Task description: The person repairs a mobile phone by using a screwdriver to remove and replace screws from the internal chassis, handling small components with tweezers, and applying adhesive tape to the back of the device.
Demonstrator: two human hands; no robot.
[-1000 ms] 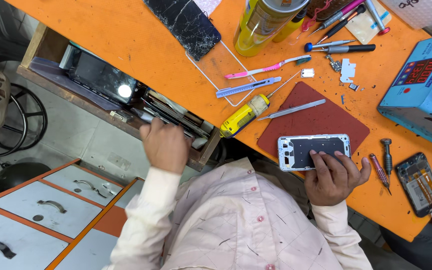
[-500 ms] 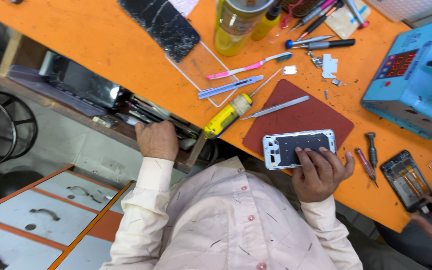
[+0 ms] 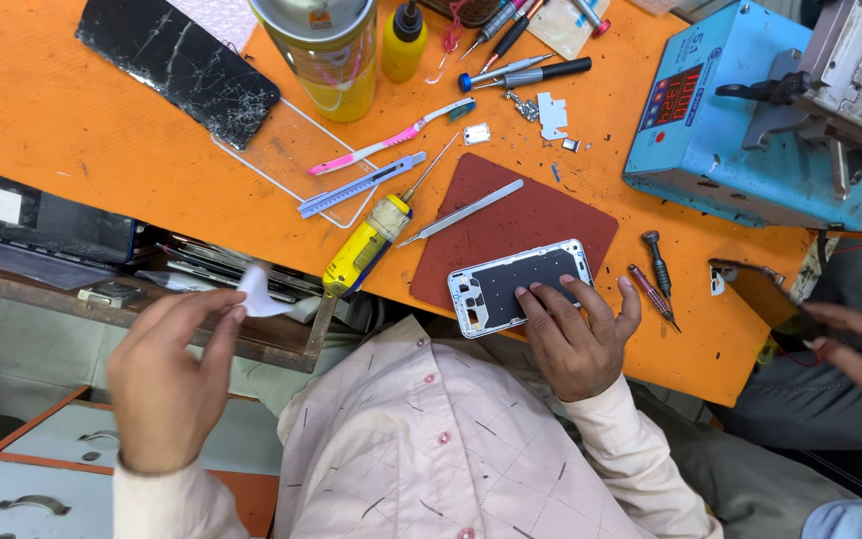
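Left hand (image 3: 167, 384) raised off the tabletop (image 3: 72, 150), fingers pinching a white tissue scrap (image 3: 259, 295). Right hand (image 3: 576, 334) palm-down, fingers spread, pressing the phone frame (image 3: 511, 284).

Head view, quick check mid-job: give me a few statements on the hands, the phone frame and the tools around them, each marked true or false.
1. The right hand rests its fingers on the phone frame. True.
2. The phone frame lies partly on the dark red mat. True.
3. The left hand holds the yellow-handled screwdriver. False: it pinches a small white piece; the screwdriver lies on the orange table.
4. The metal tweezers lie across the mat. True.
5. The cracked black screen panel sits on the mat. False: it lies at the table's far left.
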